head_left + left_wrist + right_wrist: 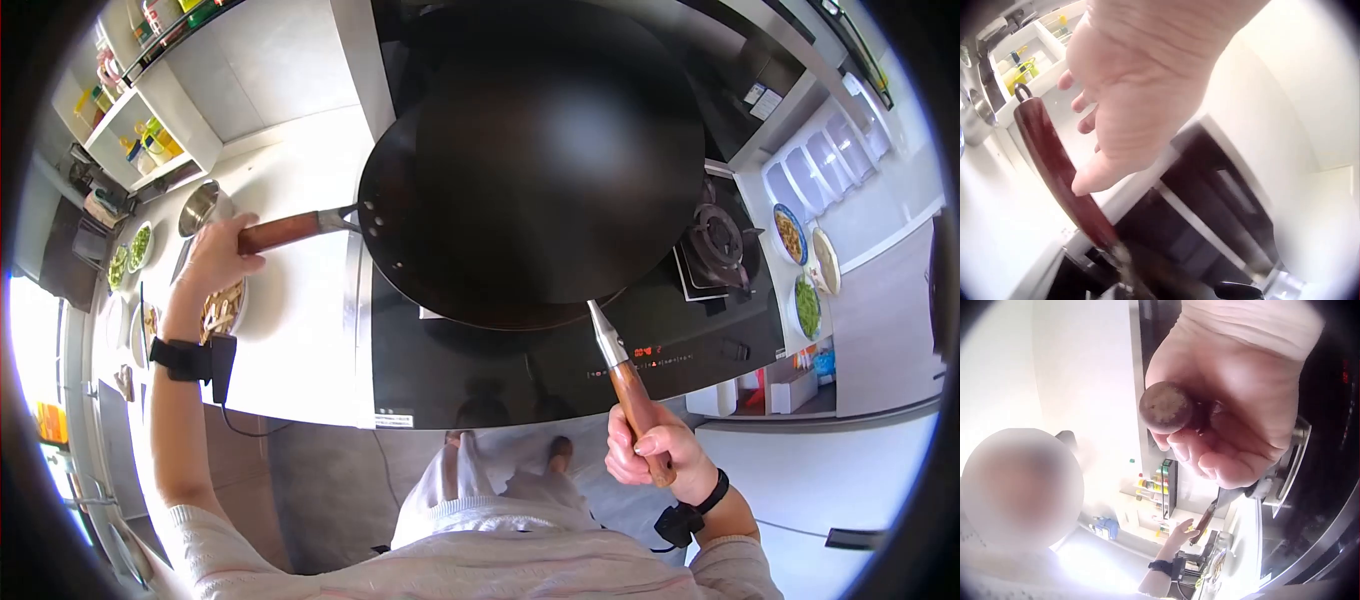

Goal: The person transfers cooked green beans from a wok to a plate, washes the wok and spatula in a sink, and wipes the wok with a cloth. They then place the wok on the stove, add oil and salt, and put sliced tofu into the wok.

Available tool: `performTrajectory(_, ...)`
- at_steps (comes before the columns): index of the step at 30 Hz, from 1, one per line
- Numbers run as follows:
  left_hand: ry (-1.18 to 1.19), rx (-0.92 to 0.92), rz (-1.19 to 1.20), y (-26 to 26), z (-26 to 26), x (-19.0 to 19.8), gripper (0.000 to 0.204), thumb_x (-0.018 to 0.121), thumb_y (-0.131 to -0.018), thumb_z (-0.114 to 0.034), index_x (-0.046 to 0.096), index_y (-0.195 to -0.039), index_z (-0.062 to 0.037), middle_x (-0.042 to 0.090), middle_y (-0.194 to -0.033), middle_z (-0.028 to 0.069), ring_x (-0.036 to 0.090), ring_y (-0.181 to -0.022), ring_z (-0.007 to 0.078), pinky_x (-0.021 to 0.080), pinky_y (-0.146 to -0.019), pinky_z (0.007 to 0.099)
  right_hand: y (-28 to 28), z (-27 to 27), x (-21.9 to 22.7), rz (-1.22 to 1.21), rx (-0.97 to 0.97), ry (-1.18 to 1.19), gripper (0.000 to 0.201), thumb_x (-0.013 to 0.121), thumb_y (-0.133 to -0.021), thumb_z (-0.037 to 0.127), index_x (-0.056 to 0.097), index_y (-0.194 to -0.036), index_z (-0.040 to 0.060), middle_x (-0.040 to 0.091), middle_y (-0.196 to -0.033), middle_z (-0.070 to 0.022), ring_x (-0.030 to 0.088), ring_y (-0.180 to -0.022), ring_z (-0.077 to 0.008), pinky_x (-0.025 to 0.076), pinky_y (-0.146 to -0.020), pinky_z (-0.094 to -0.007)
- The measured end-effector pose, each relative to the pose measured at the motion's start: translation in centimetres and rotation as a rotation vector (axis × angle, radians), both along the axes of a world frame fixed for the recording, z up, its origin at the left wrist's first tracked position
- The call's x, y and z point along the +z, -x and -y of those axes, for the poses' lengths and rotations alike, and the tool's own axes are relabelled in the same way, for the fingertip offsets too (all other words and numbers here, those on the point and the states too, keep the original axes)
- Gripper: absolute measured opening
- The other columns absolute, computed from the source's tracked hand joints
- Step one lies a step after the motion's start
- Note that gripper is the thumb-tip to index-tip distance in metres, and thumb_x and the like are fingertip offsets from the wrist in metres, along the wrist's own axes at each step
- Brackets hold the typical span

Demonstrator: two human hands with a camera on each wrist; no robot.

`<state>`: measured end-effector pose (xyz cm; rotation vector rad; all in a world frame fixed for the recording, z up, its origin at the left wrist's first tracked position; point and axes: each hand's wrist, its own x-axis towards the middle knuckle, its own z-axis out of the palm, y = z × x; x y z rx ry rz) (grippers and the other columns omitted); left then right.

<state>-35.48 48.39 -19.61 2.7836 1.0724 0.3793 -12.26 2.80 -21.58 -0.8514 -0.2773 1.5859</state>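
A big black wok (530, 160) hangs tilted over the black cooktop (480, 370). Its reddish wooden handle (285, 231) points left. My left hand (215, 258) is at the end of that handle; in the left wrist view the left hand (1135, 100) shows its palm with loose fingers, and only the thumb rests on the wok handle (1054, 169). My right hand (650, 450) grips the wooden handle of a utensil (635, 395), whose metal shaft (603, 335) reaches up to the wok's near rim. The utensil's head is hidden. The handle's butt end (1166, 407) pokes out of the right hand (1235, 419).
A gas burner (715, 240) sits right of the wok. Plates of food (790, 235) stand on the far right counter. On the white counter (300, 340) at left are a metal bowl (200, 205), a dish of greens (140, 245) and a plate of sliced food (225, 305).
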Motion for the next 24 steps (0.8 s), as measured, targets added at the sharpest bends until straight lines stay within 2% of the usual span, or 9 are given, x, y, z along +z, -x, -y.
performTrajectory(2, 0.085, 0.008, -0.202, -0.2, 0.2, 0.9, 0.045, 0.07, -0.054, -0.013, 0.059, -0.095, 0.001, 0.062, -0.076, 0.017, 0.061, -0.079, 0.0291, 0.046, -0.073, 0.0354, 0.9, -1.1, 0.0, 0.013, -0.019, 0.023, 0.018, 0.056, -0.071, 0.011, 0.046, -0.081, 0.0008, 0.043, -0.055, -0.0049, 0.04, -0.045, -0.0122, 0.033, -0.04, -0.0255)
performTrajectory(3, 0.074, -0.076, -0.194, 0.2, 0.5, 1.4, 0.034, 0.071, -0.056, -0.011, 0.06, -0.085, 0.0018, 0.06, -0.067, 0.0143, 0.062, -0.067, 0.0243, 0.048, -0.063, 0.0344, 1.2, -1.4, 0.2, 0.025, -0.028, 0.035, 0.018, 0.056, -0.071, 0.011, 0.046, -0.081, 0.0008, 0.043, -0.055, -0.0049, 0.04, -0.045, -0.0122, 0.033, -0.04, -0.0255)
performTrajectory(4, 0.085, -0.083, -0.182, 0.4, 1.2, 2.1, 0.034, 0.071, -0.056, -0.011, 0.06, -0.085, 0.0018, 0.06, -0.067, 0.0143, 0.062, -0.067, 0.0243, 0.048, -0.063, 0.0344, 1.4, -1.7, 0.4, 0.095, -0.025, 0.069, 0.017, 0.056, -0.071, 0.01, 0.046, -0.081, 0.0008, 0.044, -0.055, -0.0052, 0.041, -0.045, -0.0121, 0.034, -0.04, -0.0252)
performTrajectory(6, 0.573, -0.088, -0.343, 0.5, 3.4, 3.7, 0.032, 0.073, -0.061, -0.012, 0.059, -0.087, 0.0023, 0.059, -0.064, 0.011, 0.06, -0.055, 0.0182, 0.048, -0.052, 0.0305, 1.6, -1.8, 0.7, 0.164, -0.019, 0.102, 0.016, 0.055, -0.071, 0.01, 0.046, -0.081, 0.0008, 0.045, -0.055, -0.0054, 0.041, -0.046, -0.012, 0.034, -0.04, -0.0249)
performTrajectory(8, 0.911, -0.104, -0.403, 0.7, 5.4, 3.7, 0.04, 0.074, -0.066, -0.014, 0.054, -0.097, 0.0015, 0.059, -0.065, 0.0082, 0.057, -0.048, 0.0141, 0.046, -0.044, 0.0261, 1.6, -1.7, 0.9, 0.149, -0.031, 0.102, 0.015, 0.054, -0.072, 0.009, 0.047, -0.081, 0.0007, 0.045, -0.056, -0.0056, 0.042, -0.046, -0.0121, 0.035, -0.04, -0.0247)
performTrajectory(12, 1.742, -0.082, -0.017, 1.6, 9.8, -0.5, 0.047, 0.068, -0.07, -0.006, 0.043, -0.108, 0.003, 0.058, -0.066, 0.0096, 0.057, -0.048, 0.0165, 0.045, -0.04, 0.025, 0.9, -1.4, 0.5, 0.139, -0.009, 0.086, 0.014, 0.054, -0.072, 0.008, 0.047, -0.082, 0.0009, 0.045, -0.056, -0.0056, 0.043, -0.046, -0.0122, 0.036, -0.04, -0.025)
performTrajectory(14, 1.866, -0.139, 0.112, 1.6, 12.0, -2.0, 0.041, 0.065, -0.068, -0.001, 0.045, -0.103, 0.0049, 0.056, -0.064, 0.0098, 0.055, -0.046, 0.0163, 0.044, -0.039, 0.0254, 0.6, -1.5, 0.3, 0.146, -0.044, 0.091, 0.014, 0.054, -0.072, 0.008, 0.048, -0.082, 0.001, 0.046, -0.056, -0.0058, 0.043, -0.045, -0.0125, 0.036, -0.039, -0.0253)
performTrajectory(18, 1.732, -0.145, 0.266, 2.0, 17.1, -2.8, 0.032, 0.064, -0.066, -0.002, 0.047, -0.092, 0.0039, 0.052, -0.061, 0.0065, 0.053, -0.044, 0.013, 0.041, -0.037, 0.0238, 0.5, -1.2, 0.4, 0.174, -0.026, 0.102, 0.014, 0.054, -0.074, 0.009, 0.047, -0.082, 0.0013, 0.045, -0.055, -0.0063, 0.043, -0.043, -0.0127, 0.035, -0.038, -0.0249)
performTrajectory(24, 1.862, -0.138, 0.555, 6.1, 23.2, -4.5, 0.037, 0.064, -0.067, -0.004, 0.043, -0.097, 0.0023, 0.053, -0.067, 0.0054, 0.054, -0.046, 0.0108, 0.04, -0.037, 0.021, 2.4, -1.9, 2.0, 0.341, 0.073, 0.091, 0.019, 0.056, -0.067, 0.008, 0.044, -0.078, -0.0007, 0.044, -0.05, -0.0097, 0.042, -0.038, -0.0153, 0.036, -0.034, -0.0269)
